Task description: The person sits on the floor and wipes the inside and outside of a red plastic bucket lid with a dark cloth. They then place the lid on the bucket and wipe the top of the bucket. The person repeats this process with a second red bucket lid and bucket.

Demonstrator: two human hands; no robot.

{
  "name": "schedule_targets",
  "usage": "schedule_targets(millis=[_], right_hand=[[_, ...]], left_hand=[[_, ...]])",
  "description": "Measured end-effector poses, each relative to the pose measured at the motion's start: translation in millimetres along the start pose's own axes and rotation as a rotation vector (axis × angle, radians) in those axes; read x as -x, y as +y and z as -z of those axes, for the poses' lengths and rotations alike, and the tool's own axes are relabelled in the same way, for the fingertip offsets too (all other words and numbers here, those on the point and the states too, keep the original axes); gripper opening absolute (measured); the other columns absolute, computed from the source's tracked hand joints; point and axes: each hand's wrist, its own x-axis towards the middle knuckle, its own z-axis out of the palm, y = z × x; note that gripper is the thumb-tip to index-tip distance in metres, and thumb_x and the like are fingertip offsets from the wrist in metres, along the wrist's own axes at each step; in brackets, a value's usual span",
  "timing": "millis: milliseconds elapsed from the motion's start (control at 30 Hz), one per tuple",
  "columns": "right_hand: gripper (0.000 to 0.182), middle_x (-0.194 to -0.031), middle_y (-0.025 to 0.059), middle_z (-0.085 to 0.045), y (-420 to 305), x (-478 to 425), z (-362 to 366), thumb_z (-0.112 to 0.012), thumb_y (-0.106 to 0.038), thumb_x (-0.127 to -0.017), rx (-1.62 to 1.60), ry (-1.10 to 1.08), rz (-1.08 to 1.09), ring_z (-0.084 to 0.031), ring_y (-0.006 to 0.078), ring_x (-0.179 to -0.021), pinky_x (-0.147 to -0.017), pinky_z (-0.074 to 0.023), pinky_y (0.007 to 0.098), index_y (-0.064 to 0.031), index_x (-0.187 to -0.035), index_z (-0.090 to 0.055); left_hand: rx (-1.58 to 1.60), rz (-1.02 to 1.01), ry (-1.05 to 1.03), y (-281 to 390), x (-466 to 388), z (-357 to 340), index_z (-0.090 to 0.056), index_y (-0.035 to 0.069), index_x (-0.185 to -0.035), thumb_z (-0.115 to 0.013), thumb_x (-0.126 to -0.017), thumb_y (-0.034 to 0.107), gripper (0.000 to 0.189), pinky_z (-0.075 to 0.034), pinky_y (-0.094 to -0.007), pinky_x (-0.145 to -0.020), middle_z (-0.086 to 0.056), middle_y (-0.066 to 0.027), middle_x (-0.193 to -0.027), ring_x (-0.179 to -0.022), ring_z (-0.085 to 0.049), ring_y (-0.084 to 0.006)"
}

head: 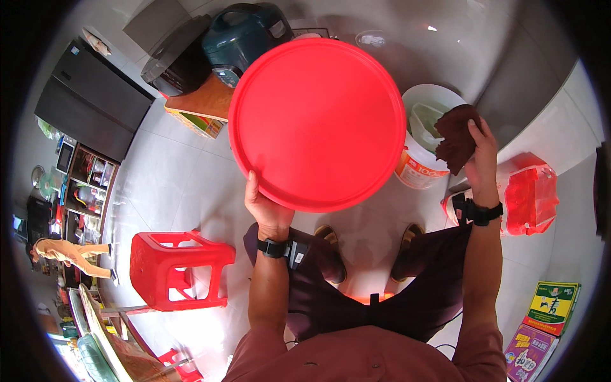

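Observation:
A large round red plastic lid or tray (pixel 317 124) fills the upper middle of the view. My left hand (pixel 269 207) grips its near rim, thumb on top and the other fingers hidden beneath. At the right, my right hand (pixel 482 157) holds a dark brown cloth (pixel 457 138) with ragged edges. The cloth hangs over the right rim of a white plastic bucket (pixel 422 164), which has an orange label and a pale translucent item inside.
A red plastic stool (pixel 176 272) stands at left. Behind are a dark green rice cooker (pixel 246 38) and a black appliance (pixel 179 57). A red-and-white bag (pixel 530 193) and printed boxes (pixel 551 308) lie right. Another person (pixel 74 253) is at far left, near shelves (pixel 88 184).

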Motion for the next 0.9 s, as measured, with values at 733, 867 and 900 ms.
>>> schedule_targets(millis=[733,867,900], right_hand=[[0.033,-0.123,0.0084,-0.068,26,15,-24,-0.060,-0.012,-0.104,0.154,-0.092,-0.091,-0.066,0.0180,-0.110,-0.096,-0.0534,0.0314,0.0017,-0.135,-0.060],[0.032,-0.120,0.0072,-0.068,38,24,-40,-0.060,-0.013,-0.104,0.147,-0.116,-0.131,-0.066,0.0163,-0.108,-0.095,-0.0528,0.0303,0.0005,-0.133,-0.060],[0.032,-0.119,0.0072,-0.068,39,27,-47,-0.060,-0.014,-0.104,0.135,-0.127,-0.150,-0.066,0.0162,-0.107,-0.094,-0.0532,0.0304,0.0001,-0.134,-0.060]], left_hand=[[0.076,-0.053,-0.012,5,-2,2,-0.050,0.006,-0.147,-0.063,-0.097,0.039,0.061,-0.039,-0.0526,-0.116,-0.055,-0.0129,-0.150,-0.137,-0.051,-0.0338],[0.041,-0.031,-0.019,1,-1,-1,-0.051,0.004,-0.146,-0.063,-0.097,0.035,0.059,-0.040,-0.0519,-0.115,-0.055,-0.0137,-0.149,-0.137,-0.051,-0.0340],[0.028,-0.026,-0.017,1,1,-1,-0.051,0.004,-0.146,-0.062,-0.097,0.035,0.059,-0.040,-0.0518,-0.115,-0.056,-0.0138,-0.149,-0.136,-0.052,-0.0341]])
